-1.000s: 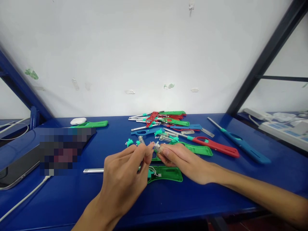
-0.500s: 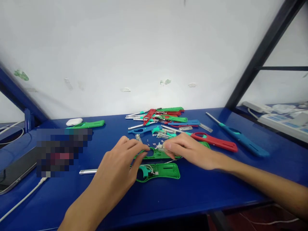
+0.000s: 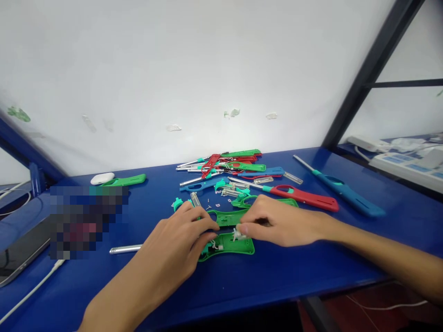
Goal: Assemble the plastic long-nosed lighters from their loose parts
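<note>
Between the thumb and bent fingers of my right hand (image 3: 277, 221) is a small clear fuel tank with a white valve (image 3: 238, 234); most of it is hidden in the grip. It hovers over the right part of an opened green lighter casing half (image 3: 238, 246) with a teal trigger, white wires and a metal barrel (image 3: 125, 249). My left hand (image 3: 187, 235) bends over the trigger area, thumb and forefinger nearly meeting; what they pinch, if anything, is hidden. Just behind lies another green casing half (image 3: 228, 217).
Several opened lighters (image 3: 221, 163) lie piled by the wall. Clear tanks (image 3: 263, 180), teal triggers (image 3: 177, 203) and tiny parts lie in front. A red lighter (image 3: 304, 198) and a blue lighter (image 3: 346, 193) are rightward; a phone (image 3: 24, 244) and white case (image 3: 102, 179) are leftward.
My right hand has brought the clear tank nearer, from the rear casing half to over the front one. My left thumb and forefinger have come closer together, and the view has shifted slightly.
</note>
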The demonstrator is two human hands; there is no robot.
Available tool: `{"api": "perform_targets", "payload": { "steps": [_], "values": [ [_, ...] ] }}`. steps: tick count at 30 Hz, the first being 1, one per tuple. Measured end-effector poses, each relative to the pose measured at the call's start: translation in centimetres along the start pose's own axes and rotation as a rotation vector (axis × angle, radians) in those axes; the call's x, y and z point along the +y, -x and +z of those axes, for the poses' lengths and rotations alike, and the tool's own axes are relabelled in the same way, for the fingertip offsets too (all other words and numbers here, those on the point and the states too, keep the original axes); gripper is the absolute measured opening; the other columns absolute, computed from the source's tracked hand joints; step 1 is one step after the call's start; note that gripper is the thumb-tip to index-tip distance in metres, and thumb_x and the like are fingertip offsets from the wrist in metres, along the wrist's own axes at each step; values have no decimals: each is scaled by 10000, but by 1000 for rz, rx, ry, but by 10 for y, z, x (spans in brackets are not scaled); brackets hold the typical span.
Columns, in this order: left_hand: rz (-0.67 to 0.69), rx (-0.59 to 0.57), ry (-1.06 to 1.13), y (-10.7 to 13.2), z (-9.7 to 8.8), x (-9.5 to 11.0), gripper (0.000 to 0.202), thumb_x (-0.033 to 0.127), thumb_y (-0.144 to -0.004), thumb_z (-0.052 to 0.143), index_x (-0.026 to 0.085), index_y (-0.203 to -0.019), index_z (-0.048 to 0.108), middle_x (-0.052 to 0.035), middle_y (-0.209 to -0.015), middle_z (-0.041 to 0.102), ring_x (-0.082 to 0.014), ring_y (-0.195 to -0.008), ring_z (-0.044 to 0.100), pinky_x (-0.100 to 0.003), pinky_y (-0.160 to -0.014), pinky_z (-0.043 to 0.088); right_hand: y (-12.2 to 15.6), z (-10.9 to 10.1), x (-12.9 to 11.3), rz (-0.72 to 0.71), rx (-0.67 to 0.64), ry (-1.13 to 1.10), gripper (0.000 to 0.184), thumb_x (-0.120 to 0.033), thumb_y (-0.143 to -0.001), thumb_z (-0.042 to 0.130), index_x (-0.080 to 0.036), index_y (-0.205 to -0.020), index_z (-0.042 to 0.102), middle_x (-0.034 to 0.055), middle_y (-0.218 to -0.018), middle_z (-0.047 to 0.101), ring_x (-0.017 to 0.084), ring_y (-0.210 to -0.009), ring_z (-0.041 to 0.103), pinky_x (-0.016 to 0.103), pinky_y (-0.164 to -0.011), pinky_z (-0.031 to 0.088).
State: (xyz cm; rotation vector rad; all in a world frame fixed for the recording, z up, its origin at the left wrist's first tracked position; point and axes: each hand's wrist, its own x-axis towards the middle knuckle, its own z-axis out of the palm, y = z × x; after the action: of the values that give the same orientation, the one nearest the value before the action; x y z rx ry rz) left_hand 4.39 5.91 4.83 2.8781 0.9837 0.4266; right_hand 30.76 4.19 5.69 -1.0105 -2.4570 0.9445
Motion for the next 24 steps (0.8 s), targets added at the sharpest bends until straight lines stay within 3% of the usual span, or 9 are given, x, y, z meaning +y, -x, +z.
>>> {"api": "perform_targets", "payload": {
  "steps": [6, 10, 14, 20, 22, 24],
  "values": [
    [85, -198, -132, -22, -8, -3, 197, 136, -973, 638, 289, -892, 733, 7, -922, 710, -235, -848, 655, -324, -608, 377, -1, 11, 0, -2, 46, 127, 446, -315, -1051, 496, -205, -639, 363, -86, -585, 242, 77, -507, 248, 291, -526, 192],
    [106, -289, -224, -34, -9, 2, 290, -3, -876, 599, 262, -846, 714, -11, -853, 690, -233, -696, 645, -324, -525, 303, 0, 18, 2, 8, 82, 216, 427, -293, -1023, 516, -194, -618, 421, -78, -544, 323, 80, -489, 275, 306, -535, 187],
    [112, -336, -286, -40, -14, 23, 255, -28, -811, 636, 214, -852, 704, -42, -818, 694, -237, -704, 679, -300, -582, 422, 1, 21, 0, 15, 95, 274, 401, -276, -1008, 504, -191, -620, 445, -67, -545, 377, 85, -489, 281, 306, -541, 195],
    [103, -394, -320, -44, -17, 45, 130, 103, -836, 764, 165, -761, 679, -75, -789, 696, -224, -725, 711, -313, -695, 549, 1, 21, -4, 38, 90, 329, 401, -270, -998, 492, -190, -612, 422, -57, -536, 394, 86, -480, 264, 308, -543, 201],
    [102, -411, -310, -45, -16, 44, 80, 176, -894, 767, 140, -850, 709, -90, -868, 717, -226, -788, 721, -342, -744, 583, 1, 21, -5, 41, 88, 338, 405, -272, -998, 490, -189, -608, 420, -51, -534, 410, 87, -481, 260, 311, -544, 200],
    [99, -419, -288, -45, -13, 42, 196, 290, -973, 733, 136, -1092, 713, -103, -1085, 725, -235, -939, 724, -395, -832, 610, 1, 21, -4, 37, 89, 345, 405, -279, -1004, 485, -189, -613, 432, -45, -538, 437, 90, -486, 264, 316, -546, 196]
  ]
}}
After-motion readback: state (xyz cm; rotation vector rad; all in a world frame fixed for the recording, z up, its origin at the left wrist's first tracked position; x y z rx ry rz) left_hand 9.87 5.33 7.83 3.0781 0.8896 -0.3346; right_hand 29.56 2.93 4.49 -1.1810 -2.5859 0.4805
